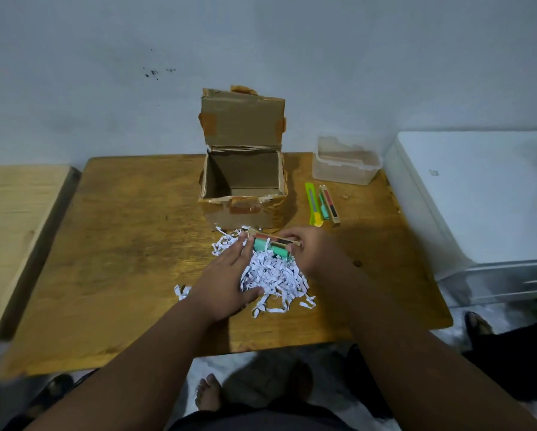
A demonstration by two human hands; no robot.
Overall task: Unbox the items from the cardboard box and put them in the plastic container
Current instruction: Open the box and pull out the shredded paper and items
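Right hand pinches small green-and-tan packaged item over white shredded-paper pile; left hand flat, spread wide. Rec.: shake shreds off, lift clear, carry to clear plastic container.

The tabletop is bare wood at 9 o'clock, with lots of room to pass. At 12 o'clock the open cardboard box stands in the way. Toward 2 o'clock, a yellow cutter and a small packet lie before the plastic container.
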